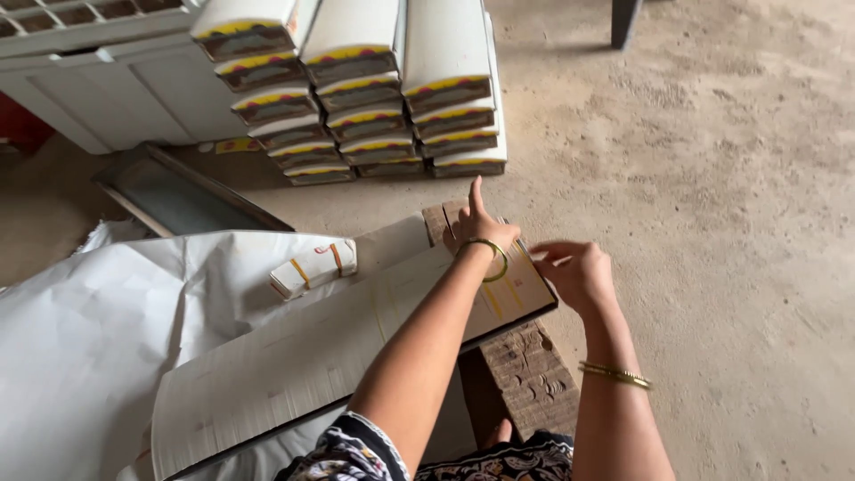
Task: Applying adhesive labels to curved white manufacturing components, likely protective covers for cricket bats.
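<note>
A thick stack of flat white cardboard sheets [294, 365] with yellow lines lies slanted across a wooden block [527, 367]. My left hand [478, 228] rests on the stack's far end with the forefinger pointing up; a gold bangle sits on that wrist. Beside the stack's right corner, my right hand [577, 271] hovers with fingers curled toward the edge and nothing visibly in them. A small folded white box [313, 266] with yellow and red stripes lies on a large white paper sheet [98, 330] to the left.
Three piles of folded white boxes [365, 89] with yellow and brown fronts stand on the concrete floor ahead. A white cabinet [116, 89] is at the upper left, a grey metal tray [178, 198] below it. A dark post [625, 22] stands at the top right.
</note>
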